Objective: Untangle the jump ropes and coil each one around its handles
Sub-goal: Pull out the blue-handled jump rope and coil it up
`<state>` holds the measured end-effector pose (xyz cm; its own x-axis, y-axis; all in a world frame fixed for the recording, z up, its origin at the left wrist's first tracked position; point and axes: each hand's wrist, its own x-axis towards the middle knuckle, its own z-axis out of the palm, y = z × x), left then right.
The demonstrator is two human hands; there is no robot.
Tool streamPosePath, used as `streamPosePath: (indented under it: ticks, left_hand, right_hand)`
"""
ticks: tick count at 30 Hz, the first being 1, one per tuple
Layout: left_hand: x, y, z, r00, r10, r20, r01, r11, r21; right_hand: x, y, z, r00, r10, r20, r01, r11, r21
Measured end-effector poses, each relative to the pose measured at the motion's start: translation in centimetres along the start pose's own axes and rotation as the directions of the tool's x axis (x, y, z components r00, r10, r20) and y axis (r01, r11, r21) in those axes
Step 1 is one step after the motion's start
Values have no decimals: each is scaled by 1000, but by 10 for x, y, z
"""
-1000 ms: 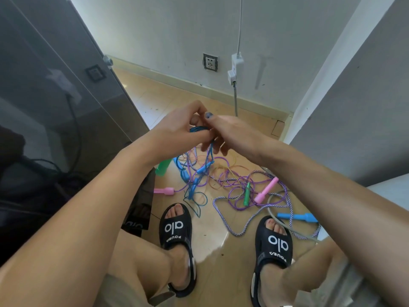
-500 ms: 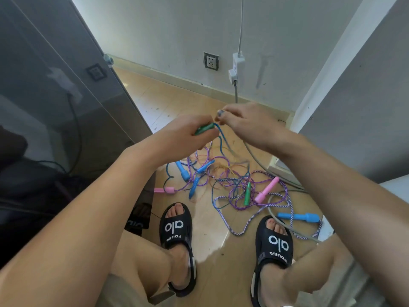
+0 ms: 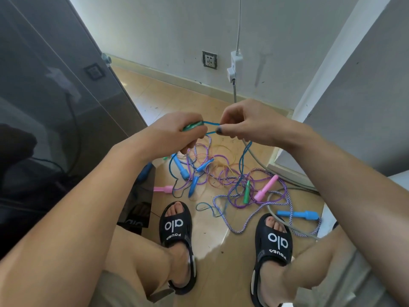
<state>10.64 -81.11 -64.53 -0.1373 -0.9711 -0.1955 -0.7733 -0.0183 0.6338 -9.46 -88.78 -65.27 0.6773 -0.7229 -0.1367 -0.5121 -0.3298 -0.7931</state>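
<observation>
My left hand [image 3: 177, 134] grips a green handle [image 3: 193, 126] of a jump rope. Its blue cord [image 3: 211, 123] runs a short way across to my right hand [image 3: 247, 124], which pinches it between thumb and fingers. From there the blue cord hangs down into a tangle of ropes [image 3: 221, 176] on the floor. In the tangle lie blue handles [image 3: 182, 169], pink handles [image 3: 265, 188], another green handle [image 3: 246, 192], a purple-and-white braided rope [image 3: 241, 229] and thin purple and yellow cords.
I sit with both feet in black sandals [image 3: 177, 231] on a wooden floor. A dark glossy cabinet [image 3: 66, 107] stands at the left. A grey wall [image 3: 365, 85] juts in at the right. A power cable [image 3: 254, 151] runs down from a wall plug [image 3: 233, 67].
My hands have moved apart, and a short stretch of blue cord is pulled out between them. The blue cord on the floor has shifted.
</observation>
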Motion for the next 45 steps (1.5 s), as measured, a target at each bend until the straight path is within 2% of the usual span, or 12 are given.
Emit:
streamPosePath:
  ticks: [4, 9, 11, 16, 19, 23, 26, 31, 33, 37, 40, 45]
  left_hand:
    - [-2, -3, -1, 999, -29, 23, 29, 1000, -10]
    - [0, 5, 5, 998, -11, 59, 11, 1000, -13]
    - [1, 10, 7, 998, 3, 57, 0, 999, -46]
    - [3, 16, 7, 999, 32, 21, -31, 998, -47]
    - [4, 13, 6, 1000, 28, -15, -28, 999, -39]
    - [4, 6, 3, 1000, -11, -14, 11, 999, -47]
    - [4, 1, 3, 999, -44, 18, 43, 999, 4]
    - [3, 0, 2, 999, -52, 12, 51, 997, 59]
    - [3, 4, 3, 1000, -25, -10, 25, 1000, 19]
    - [6, 13, 6, 998, 35, -49, -36, 999, -9]
    - [6, 13, 5, 998, 24, -61, -25, 999, -23]
    - [2, 3, 3, 1000, -21, -12, 21, 999, 36]
  right_hand:
    - [-3, 12, -12, 999, 32, -17, -35, 984, -175]
    - [-7, 29, -26, 956, 250, 152, -167, 892, -419]
    - [-6, 24, -15, 940, 269, 211, -193, 927, -322]
    - [-2, -7, 13, 928, 99, 359, -215, 930, 297]
    - [-1, -9, 14, 924, 87, 373, -234, 899, 371]
    - [-2, -8, 8, 949, 94, 301, -166, 961, 222]
    - [-3, 3, -7, 972, 119, 204, -104, 991, -80]
    - [-11, 31, -35, 940, 331, 81, -249, 830, -499]
    - [-11, 27, -24, 940, 310, 146, -229, 886, -404]
    - [-5, 0, 14, 948, 49, 314, -108, 979, 173]
    - [-3, -3, 10, 955, -18, 297, -63, 964, 259]
    - [-6, 39, -29, 937, 272, 217, -173, 906, -387]
